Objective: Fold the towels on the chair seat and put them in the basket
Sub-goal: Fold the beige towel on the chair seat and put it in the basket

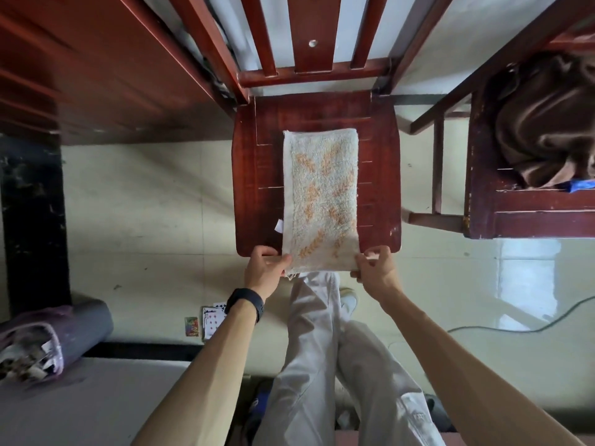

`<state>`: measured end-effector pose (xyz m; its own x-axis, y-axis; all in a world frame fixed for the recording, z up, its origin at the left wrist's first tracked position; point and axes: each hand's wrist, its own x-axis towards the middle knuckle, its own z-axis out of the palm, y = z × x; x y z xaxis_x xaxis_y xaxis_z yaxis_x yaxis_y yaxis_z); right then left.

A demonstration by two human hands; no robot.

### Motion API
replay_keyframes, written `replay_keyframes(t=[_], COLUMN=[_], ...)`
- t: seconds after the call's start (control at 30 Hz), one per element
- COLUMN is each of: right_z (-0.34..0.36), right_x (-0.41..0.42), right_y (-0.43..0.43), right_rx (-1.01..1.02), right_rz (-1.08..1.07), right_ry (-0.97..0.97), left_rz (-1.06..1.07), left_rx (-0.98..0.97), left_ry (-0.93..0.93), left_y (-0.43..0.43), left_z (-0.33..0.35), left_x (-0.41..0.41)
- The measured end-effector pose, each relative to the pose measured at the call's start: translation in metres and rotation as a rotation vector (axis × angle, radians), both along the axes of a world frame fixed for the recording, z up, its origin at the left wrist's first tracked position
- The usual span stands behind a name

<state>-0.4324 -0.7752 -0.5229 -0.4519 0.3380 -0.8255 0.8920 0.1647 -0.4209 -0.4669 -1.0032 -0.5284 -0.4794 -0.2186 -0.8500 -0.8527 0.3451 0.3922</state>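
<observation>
Spreading under everything, the pale tiled floor [145, 204] runs past every edge. On it stands a red-brown wooden chair [383, 175], its backrest slats cut off by the top edge; a second chair [515, 217] to the right is cropped by the right edge, and the brown cloth [541, 123] heaped on its seat is too bunched to identify. The towel [322, 194] lies lengthwise down the middle of the first chair's seat, folded into a long narrow strip, white terry with faded orange leaf-like marks; its near end overhangs the front edge of the seat. How many layers it has cannot be told. The left hand [262, 268] pinches the near left corner and the right hand [376, 268] pinches the near right corner. A black watch [246, 302] sits on the left wrist, which partly covers playing cards [212, 320] on the floor. A small white tag [278, 225] sticks out from the towel's left edge.
</observation>
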Motion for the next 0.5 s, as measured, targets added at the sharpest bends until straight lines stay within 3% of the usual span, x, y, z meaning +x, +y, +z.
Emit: replay_keyframes(t=[0.17, 0.33, 0.43, 0.5], right_z=[0.039, 0.060, 0.069, 0.070], right_x=[0.031, 0.025, 0.004, -0.018], right_y=[0.001, 0.014, 0.028, 0.034], right_rx=[-0.077, -0.186, -0.080, -0.006], right_rz=[0.017, 0.070, 0.325, 0.393], right_ry=[0.039, -0.023, 0.099, 0.206], left_rz=[0.030, 0.103, -0.067, -0.332], left_rx=[0.095, 0.347, 0.425, 0.350], left_ry=[-0.021, -0.231, -0.237, -0.142], left_y=[-0.003, -0.009, -0.018, -0.021], left_z=[0.046, 0.077, 0.084, 0.083], left_x=[0.018, -0.002, -0.027, -0.046])
